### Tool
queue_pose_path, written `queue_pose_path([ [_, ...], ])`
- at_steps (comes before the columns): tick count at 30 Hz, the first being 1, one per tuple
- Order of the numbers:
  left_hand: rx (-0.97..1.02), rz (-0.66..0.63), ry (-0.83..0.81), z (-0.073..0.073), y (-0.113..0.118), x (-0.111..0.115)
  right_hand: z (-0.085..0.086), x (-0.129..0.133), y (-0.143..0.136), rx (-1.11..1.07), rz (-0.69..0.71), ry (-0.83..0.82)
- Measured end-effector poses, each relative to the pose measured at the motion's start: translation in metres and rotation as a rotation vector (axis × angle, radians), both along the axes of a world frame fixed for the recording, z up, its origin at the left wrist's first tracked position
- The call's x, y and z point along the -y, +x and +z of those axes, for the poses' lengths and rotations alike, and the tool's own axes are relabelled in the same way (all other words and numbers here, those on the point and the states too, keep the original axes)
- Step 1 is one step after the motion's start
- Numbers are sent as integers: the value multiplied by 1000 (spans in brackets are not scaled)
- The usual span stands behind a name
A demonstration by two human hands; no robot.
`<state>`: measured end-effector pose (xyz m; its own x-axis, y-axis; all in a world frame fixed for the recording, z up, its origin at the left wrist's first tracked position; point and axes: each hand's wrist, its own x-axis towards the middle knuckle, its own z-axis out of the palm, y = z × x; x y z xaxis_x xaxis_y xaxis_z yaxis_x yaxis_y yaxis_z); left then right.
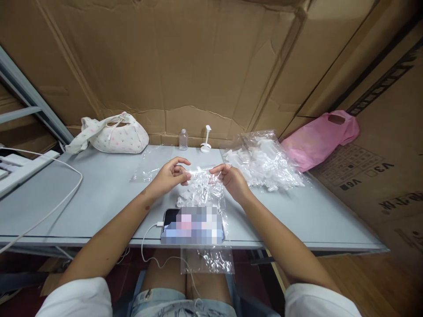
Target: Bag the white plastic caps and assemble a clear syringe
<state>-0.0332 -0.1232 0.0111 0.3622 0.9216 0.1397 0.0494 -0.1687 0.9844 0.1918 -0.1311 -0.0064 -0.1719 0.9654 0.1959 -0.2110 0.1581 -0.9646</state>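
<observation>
Clear bag with little white bits [217, 191] lies with its long axis pointing at the front edge of the worktop [280, 220], just below and between the left hand [170, 178] and right hand [235, 180], neither really nearer, fingers curled but can't tell if they're pinching anything.

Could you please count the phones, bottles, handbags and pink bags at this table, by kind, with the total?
Smartphone: 1
Clear bottle: 1
Floral handbag: 1
Pink plastic bag: 1
Total: 4
White plastic parts: too heaped to count, left out.
</observation>
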Motion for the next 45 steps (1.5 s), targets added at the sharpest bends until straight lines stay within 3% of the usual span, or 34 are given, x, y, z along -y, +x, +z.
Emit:
queue_pose_path([
  [5, -18, 51, 50, 2, -1, -2, -1, -1, 1, 147, -34, 25],
  [15, 20, 78, 140, 9, -6, -4, 3, 0, 1, 164, -1, 66],
  [21, 53, 68, 40, 5, -5, -5, 5, 3, 5, 172, -19, 108],
  [26, -58, -39, -106, 0, -7, -6, 6, 5, 6, 174, -35, 146],
  [30, -54, -83, -118, -2, -6, -7, 6, 4, 8, 188, -65, 163],
  [37, -21, 77, -34, 0, -3, -7, 3, 0, 8, 205, -68, 169],
  [41, -31, 122, 5, 2, -7, -9, 2, -3, 12, 211, -8, 142],
  [45, -95, 85, 14, 3, -11, -11, 6, -4, 22, 237, 110, 120],
])
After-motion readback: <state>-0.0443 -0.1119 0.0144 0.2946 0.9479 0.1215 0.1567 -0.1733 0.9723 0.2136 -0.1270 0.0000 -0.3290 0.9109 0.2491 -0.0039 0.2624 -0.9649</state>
